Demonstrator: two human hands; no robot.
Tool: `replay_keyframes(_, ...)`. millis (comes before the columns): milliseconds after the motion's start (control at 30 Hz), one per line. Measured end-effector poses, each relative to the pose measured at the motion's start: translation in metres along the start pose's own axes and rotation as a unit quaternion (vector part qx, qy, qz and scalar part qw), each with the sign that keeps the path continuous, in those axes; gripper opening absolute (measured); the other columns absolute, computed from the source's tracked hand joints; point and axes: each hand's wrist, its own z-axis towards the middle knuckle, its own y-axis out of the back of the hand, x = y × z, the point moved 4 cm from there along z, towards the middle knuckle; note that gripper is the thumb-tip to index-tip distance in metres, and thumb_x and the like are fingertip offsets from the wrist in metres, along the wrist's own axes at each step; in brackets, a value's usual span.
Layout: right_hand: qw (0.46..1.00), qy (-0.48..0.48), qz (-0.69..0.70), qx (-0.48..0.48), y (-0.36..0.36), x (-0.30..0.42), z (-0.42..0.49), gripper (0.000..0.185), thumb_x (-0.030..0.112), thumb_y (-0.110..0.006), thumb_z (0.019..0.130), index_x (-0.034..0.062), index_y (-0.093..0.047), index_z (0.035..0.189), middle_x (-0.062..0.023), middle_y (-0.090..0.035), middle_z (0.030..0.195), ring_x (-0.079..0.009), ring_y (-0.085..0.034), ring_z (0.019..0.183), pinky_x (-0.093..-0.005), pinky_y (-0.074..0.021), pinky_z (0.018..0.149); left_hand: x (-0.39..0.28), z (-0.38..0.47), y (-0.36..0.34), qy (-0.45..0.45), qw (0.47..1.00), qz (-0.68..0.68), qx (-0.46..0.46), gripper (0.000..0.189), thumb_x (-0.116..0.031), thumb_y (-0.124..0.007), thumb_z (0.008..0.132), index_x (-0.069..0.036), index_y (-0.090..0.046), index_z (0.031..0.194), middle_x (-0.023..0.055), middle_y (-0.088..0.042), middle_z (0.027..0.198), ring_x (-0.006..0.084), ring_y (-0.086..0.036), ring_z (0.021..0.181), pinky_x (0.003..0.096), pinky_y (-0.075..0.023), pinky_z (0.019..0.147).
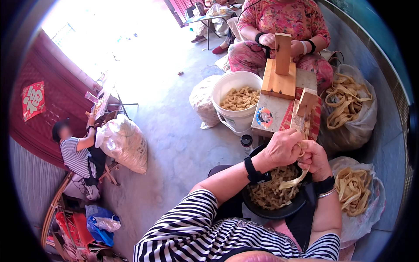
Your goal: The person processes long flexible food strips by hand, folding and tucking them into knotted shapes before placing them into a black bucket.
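My left hand (pixel 284 148) and my right hand (pixel 313 158) meet at the near end of a small wooden stand (pixel 300 118), both closed on a pale yellowish strip (pixel 294 182). The strip's loose end hangs over a black bowl (pixel 274 214) on my lap, which holds many short, knotted-looking pieces (pixel 273 193). The stand has an upright wooden block and rests on red patterned cloth. What the strip is made of, I cannot tell. Fingers hide part of it.
A white bucket (pixel 237 122) of short pieces stands left of the bench (pixel 273 108). Plastic bags of long strips (pixel 348 98) (pixel 353 191) lie on the right. A person (pixel 284 19) sits opposite; another person (pixel 78 147) works at far left beside a full sack (pixel 122 144).
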Motion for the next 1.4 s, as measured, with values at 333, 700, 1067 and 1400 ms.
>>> replay_keyframes(333,0.915,0.231,-0.311,-0.111,-0.002,0.014,-0.004,0.008,0.003,-0.056,0.082,0.0005,-0.06,0.089,0.0003,-0.057,0.067,-0.0001,-0.038,0.044,-0.017,-0.0288,0.037,0.022,0.002,-0.004,0.266,0.954,-0.119,0.067,0.006,-0.003,-0.061,0.068,0.002,-0.059,0.072,0.0082,-0.059,0.062,0.0129,-0.055,0.056,0.0288,-0.0434,0.052)
replay_keyframes(700,0.995,0.1,0.005,0.026,-0.006,0.015,-0.011,0.008,0.008,-0.056,0.087,0.0005,-0.06,0.089,0.0042,-0.044,0.056,-0.0016,-0.031,0.04,-0.0179,-0.0267,0.035,0.01,0.006,0.007,0.068,0.996,0.006,-0.056,0.007,0.001,-0.059,0.07,0.0,-0.052,0.07,0.0112,-0.053,0.061,0.0225,-0.056,0.054,0.0324,-0.043,0.05)
replay_keyframes(1067,0.979,0.114,-0.158,-0.062,0.001,0.014,-0.006,0.013,0.016,-0.054,0.09,0.0051,-0.056,0.084,0.0082,-0.039,0.054,-0.0006,-0.029,0.04,-0.0175,-0.0249,0.036,0.023,0.005,-0.001,0.076,0.986,-0.017,0.149,0.03,-0.022,-0.069,0.076,0.001,-0.055,0.064,0.0122,-0.053,0.054,0.0258,-0.053,0.047,0.034,-0.0408,0.046)
replay_keyframes(1400,0.946,0.224,-0.223,-0.073,-0.003,0.031,-0.023,0.016,0.018,-0.063,0.083,0.0026,-0.058,0.084,0.0053,-0.049,0.059,-0.0005,-0.038,0.042,-0.0161,-0.0269,0.038,0.029,-0.004,0.002,0.33,0.746,-0.548,0.186,0.033,-0.015,-0.057,0.086,-0.005,-0.049,0.055,0.0002,-0.044,0.049,0.0077,-0.039,0.037,0.0213,-0.0297,0.035)
